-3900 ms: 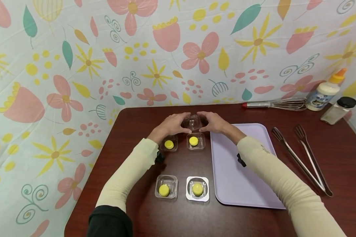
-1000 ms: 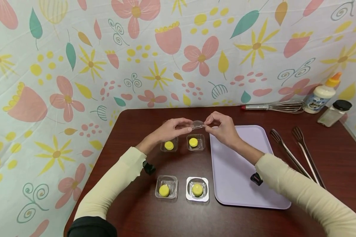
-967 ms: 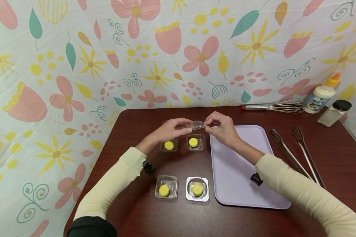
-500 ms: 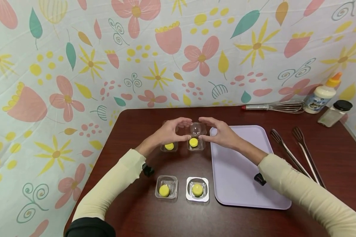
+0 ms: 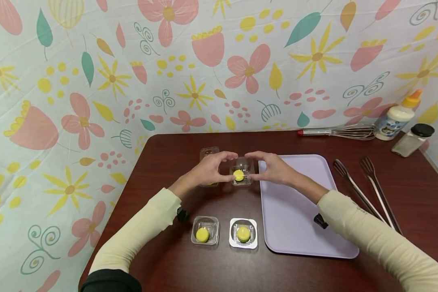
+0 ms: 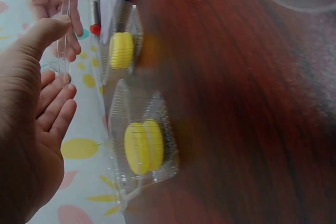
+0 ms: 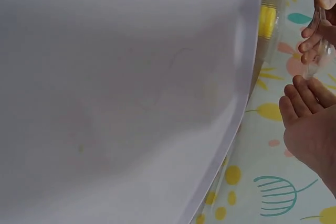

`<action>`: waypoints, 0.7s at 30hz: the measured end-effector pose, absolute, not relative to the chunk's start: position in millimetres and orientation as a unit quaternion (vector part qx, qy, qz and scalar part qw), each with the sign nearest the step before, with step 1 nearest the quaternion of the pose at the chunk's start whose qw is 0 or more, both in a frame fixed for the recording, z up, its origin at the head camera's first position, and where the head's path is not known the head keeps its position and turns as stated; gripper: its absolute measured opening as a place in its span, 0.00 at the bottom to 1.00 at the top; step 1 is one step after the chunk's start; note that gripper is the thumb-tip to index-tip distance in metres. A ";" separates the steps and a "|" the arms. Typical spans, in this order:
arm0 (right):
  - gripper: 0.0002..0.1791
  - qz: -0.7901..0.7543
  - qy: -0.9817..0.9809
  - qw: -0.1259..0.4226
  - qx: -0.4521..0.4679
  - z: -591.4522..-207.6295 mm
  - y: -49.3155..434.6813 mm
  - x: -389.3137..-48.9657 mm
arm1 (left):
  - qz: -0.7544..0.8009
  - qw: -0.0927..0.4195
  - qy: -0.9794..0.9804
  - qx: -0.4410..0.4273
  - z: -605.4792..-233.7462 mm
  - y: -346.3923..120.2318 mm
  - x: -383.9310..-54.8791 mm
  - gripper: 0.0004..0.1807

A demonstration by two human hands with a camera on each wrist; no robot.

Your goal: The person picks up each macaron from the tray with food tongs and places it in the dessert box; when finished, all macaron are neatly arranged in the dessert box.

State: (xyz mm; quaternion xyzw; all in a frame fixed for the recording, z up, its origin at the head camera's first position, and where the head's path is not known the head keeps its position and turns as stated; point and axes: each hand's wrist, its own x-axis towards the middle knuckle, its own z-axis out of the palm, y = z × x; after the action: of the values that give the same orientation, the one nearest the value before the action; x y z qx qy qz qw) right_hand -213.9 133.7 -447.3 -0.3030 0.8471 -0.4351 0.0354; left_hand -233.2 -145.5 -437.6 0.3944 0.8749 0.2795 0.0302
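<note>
Both hands hold a clear plastic lid [image 5: 242, 163] with a domed middle between them, over the back right clear container [image 5: 249, 182]. A yellow macaron [image 5: 238, 175] lies in that container and shows through and below the lid. My left hand [image 5: 209, 168] pinches the lid's left edge between thumb and fingers. The right hand [image 5: 274, 168] grips the opposite edge the same way. In the left wrist view, another yellow macaron [image 6: 144, 148] sits in the back left clear container [image 6: 119, 182]; in the head view my left hand mostly hides it.
In front stand a clear container [image 5: 214, 223] and a white-rimmed one [image 5: 253, 243], each with a yellow macaron. Another clear plastic piece [image 5: 209, 151] lies behind my left hand. A lilac tray [image 5: 303, 219], tongs [image 5: 381, 196], a whisk [image 5: 337, 131], a bottle [image 5: 396, 117] and a jar [image 5: 411, 140] are rightward.
The lid was turned edge-on between my hands, then tilted flat to the camera; now it has come lower and nearer, over the back right macaron. Both hands moved with it.
</note>
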 end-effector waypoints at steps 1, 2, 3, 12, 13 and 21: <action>0.40 -0.429 0.849 0.035 -0.306 -448.4 133.3 -213.9 | 0.273 0.031 0.878 0.392 -438.9 -145.5 -232.4 0.38; 0.40 -0.423 0.851 0.035 -0.309 -449.8 132.9 -214.2 | 0.266 0.032 0.881 0.390 -440.0 -145.5 -231.5 0.39; 0.40 -0.416 0.854 0.037 -0.310 -451.1 132.5 -214.4 | 0.258 0.034 0.884 0.387 -441.2 -145.4 -230.7 0.39; 0.40 -0.362 0.873 0.053 -0.322 -460.0 128.4 -216.6 | 0.209 0.037 0.896 0.391 -452.2 -143.6 -227.4 0.40; 0.40 -0.357 0.875 0.053 -0.323 -461.0 128.1 -216.8 | 0.206 0.037 0.896 0.391 -453.1 -143.4 -227.4 0.41; 0.41 -0.346 0.881 0.057 -0.318 -462.1 127.0 -216.2 | 0.188 0.043 0.903 0.384 -454.8 -142.3 -226.7 0.41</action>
State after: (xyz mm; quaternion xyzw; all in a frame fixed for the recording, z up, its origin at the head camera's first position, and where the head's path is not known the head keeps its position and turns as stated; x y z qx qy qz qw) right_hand -216.2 127.0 -462.1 -0.3176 0.8809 -0.3462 0.0566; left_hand -226.7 -142.3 -454.8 0.3836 0.9031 0.1879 0.0434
